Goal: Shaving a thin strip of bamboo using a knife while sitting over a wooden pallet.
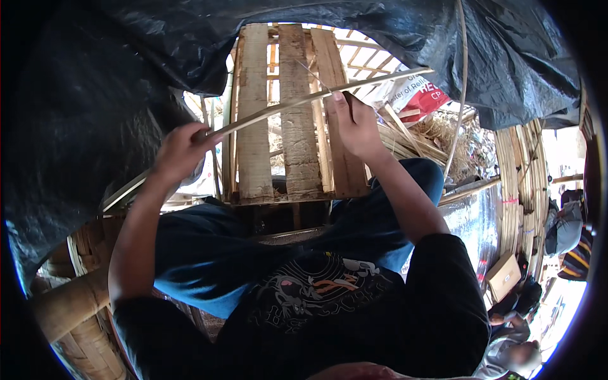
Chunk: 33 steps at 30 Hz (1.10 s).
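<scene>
A long, pale bamboo strip (278, 108) slants across in front of me, rising to the right over the wooden slats. My left hand (180, 151) is closed around it at the left, and more of the strip continues below that wrist. My right hand (358, 125) is closed near its right part, the thumb pressed against the strip. From the right fingers a thin knife blade (314, 75) points up and left, seen nearly edge-on; its handle is mostly hidden in the hand. Beneath both hands stands a slatted wooden bench (298, 142), set between my knees.
Black plastic sheeting (120, 69) hangs at the left and overhead. Split bamboo pieces (411, 140) lie beyond my right knee beside a red and white printed sheet (427, 100). A thick bamboo pole (69, 304) is at lower left. At far right are a cardboard box (503, 277) and another person (510, 345).
</scene>
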Motion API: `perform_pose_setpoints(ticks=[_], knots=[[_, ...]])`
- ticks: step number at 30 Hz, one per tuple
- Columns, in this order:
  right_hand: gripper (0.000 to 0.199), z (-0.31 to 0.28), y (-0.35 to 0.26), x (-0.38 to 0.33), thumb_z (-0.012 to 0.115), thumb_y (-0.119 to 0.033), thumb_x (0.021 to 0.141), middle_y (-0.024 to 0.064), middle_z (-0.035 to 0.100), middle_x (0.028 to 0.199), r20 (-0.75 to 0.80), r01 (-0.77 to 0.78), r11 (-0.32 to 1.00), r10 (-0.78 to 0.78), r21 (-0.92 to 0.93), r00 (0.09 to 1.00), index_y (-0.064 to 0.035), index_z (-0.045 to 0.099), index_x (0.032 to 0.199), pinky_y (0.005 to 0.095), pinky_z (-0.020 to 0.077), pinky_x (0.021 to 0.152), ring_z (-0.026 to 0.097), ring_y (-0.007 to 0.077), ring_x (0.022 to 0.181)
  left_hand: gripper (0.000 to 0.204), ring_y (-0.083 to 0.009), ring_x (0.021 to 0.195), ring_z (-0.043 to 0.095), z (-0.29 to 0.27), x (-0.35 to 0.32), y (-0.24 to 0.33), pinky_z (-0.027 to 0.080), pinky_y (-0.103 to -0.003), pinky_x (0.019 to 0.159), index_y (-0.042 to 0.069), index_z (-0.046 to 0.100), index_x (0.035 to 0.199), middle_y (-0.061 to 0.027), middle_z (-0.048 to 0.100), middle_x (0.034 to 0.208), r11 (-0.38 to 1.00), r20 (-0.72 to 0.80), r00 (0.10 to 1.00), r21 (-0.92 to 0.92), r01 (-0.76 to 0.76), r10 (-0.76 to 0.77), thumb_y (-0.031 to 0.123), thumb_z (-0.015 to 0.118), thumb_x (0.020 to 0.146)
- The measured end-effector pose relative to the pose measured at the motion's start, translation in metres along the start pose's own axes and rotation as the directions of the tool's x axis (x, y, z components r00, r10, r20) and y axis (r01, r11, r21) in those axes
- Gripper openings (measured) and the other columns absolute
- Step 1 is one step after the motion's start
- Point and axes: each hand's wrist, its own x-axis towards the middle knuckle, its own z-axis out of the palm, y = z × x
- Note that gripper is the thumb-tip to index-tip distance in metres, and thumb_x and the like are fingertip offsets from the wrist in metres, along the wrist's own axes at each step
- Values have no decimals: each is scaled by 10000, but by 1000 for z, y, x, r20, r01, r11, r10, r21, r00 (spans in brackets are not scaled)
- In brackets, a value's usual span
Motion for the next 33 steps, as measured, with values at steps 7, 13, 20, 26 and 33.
perform_pose_setpoints(ticks=[7,13,20,26,33], knots=[[348,50,98,-20,372,-288,1015,229,640,797,301,298,870,-184,-393,936,17,539,1003,499,499,571,636,389,684,332,-144,704,529,4,7,-10,433,-303,667,6,608,953,-96,585,762,994,128,991,108,8,-22,338,618,943],[403,66,101,-19,347,-297,1011,256,640,817,375,41,930,107,-365,921,57,527,1078,479,538,627,655,393,761,334,-163,693,455,9,16,-22,413,-330,666,-6,548,899,-100,500,727,984,257,965,175,15,-61,320,580,962],[356,50,54,-21,342,-234,997,253,637,981,530,-105,957,238,-270,814,44,557,1058,472,551,623,660,370,725,363,-190,671,469,10,14,-18,416,-338,655,-30,534,859,-150,520,720,987,253,964,156,43,-82,316,566,965],[380,74,85,-29,317,-274,1008,239,648,766,355,-71,972,149,-224,923,39,524,1068,521,502,582,623,435,659,400,-185,619,469,9,22,-7,406,-354,601,-37,538,787,-148,512,663,986,194,979,163,30,-62,326,592,948],[362,85,142,-20,351,-296,1010,193,592,630,97,175,889,-148,-422,984,17,531,1036,498,414,418,577,374,526,455,-308,552,514,-9,39,30,407,-402,558,-31,539,708,-190,539,624,933,88,991,338,-122,97,369,631,903]])
